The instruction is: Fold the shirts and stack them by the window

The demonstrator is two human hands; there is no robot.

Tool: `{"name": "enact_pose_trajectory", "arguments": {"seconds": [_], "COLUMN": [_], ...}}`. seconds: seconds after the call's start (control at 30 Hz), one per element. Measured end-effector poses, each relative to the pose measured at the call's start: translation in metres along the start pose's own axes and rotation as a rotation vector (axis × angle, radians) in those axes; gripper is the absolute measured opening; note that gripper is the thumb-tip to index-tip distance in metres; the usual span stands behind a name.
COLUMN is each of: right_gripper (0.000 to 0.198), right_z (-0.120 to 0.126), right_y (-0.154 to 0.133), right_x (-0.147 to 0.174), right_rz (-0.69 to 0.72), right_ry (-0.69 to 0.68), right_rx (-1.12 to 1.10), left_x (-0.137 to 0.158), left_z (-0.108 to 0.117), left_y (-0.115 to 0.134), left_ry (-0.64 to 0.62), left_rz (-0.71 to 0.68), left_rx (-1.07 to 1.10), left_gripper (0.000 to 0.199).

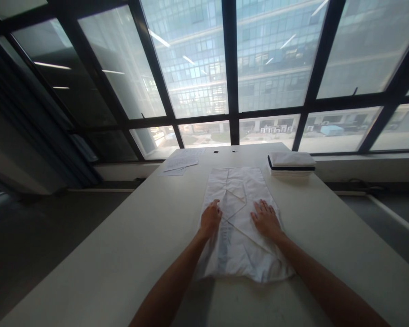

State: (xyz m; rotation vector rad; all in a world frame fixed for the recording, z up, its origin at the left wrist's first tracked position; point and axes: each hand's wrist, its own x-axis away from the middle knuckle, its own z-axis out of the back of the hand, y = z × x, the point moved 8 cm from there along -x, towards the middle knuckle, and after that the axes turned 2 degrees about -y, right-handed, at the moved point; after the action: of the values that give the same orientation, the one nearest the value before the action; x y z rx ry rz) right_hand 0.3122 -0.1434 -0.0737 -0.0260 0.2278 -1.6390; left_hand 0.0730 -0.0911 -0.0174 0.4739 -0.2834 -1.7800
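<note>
A white cloth garment (240, 227) lies folded in a long shape on the table, with creases and slanting fold edges across its middle. Its exact kind cannot be made out. On its left side rests my left hand (211, 218), index finger pointing forward and thumb apart from it; the other fingers are partly hidden. My right hand (266, 220) lies flat on the right side of the cloth, palm down, fingers spread. The near edge of the garment is rumpled, and a greyish patch shows at its lower left.
The white table (139, 240) runs toward large dark-framed windows. At its far right sits a stack of folded cloths (291, 163), white with one dark layer. Sheets of paper (180, 161) lie at the far left. A dark curtain (37, 109) hangs left.
</note>
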Motion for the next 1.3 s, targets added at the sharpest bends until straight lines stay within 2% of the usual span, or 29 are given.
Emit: {"name": "enact_pose_trajectory", "arguments": {"seconds": [0.2,0.33,0.4,0.5,0.57,0.67,0.77,0.87,0.97,1.13,1.3], "right_gripper": [0.061,0.060,0.060,0.060,0.060,0.060,0.060,0.059,0.059,0.059,0.060], "right_z": [0.000,0.002,0.003,0.003,0.002,0.001,0.001,0.001,0.000,0.000,0.000], "right_y": [0.000,-0.001,-0.002,-0.001,0.000,0.000,0.001,0.001,0.002,0.002,0.003], "right_x": [0.000,0.000,0.001,0.001,0.001,0.001,0.001,0.001,0.001,0.002,0.001], "right_rz": [-0.011,-0.006,-0.005,-0.006,-0.009,-0.013,-0.014,-0.007,0.003,0.007,0.009], "right_ry": [0.002,0.008,0.018,0.026,0.024,0.014,0.001,-0.004,0.003,0.014,0.002], "right_rx": [0.003,0.001,0.007,0.022,0.033,0.039,0.034,0.041,0.051,0.035,-0.003], "left_x": [-0.016,-0.008,-0.001,0.007,0.009,0.010,0.015,0.023,0.028,0.028,0.031], "left_z": [0.058,0.085,0.092,0.102,0.107,0.096,0.058,0.020,0.010,0.025,0.027], "left_y": [-0.090,-0.156,-0.185,-0.211,-0.211,-0.177,-0.120,-0.094,-0.099,-0.120,-0.121], "left_ry": [0.165,0.165,0.133,0.104,0.143,0.198,0.093,-0.063,-0.116,-0.045,-0.011], "left_rz": [0.183,0.276,0.324,0.332,0.305,0.150,-0.106,-0.158,-0.099,-0.042,-0.033], "left_rx": [0.291,0.422,0.428,0.222,0.067,-0.072,-0.202,-0.308,-0.349,-0.318,-0.283], "left_gripper": [0.042,0.042,0.043,0.043,0.042,0.041,0.044,0.050,0.053,0.052,0.049]}}
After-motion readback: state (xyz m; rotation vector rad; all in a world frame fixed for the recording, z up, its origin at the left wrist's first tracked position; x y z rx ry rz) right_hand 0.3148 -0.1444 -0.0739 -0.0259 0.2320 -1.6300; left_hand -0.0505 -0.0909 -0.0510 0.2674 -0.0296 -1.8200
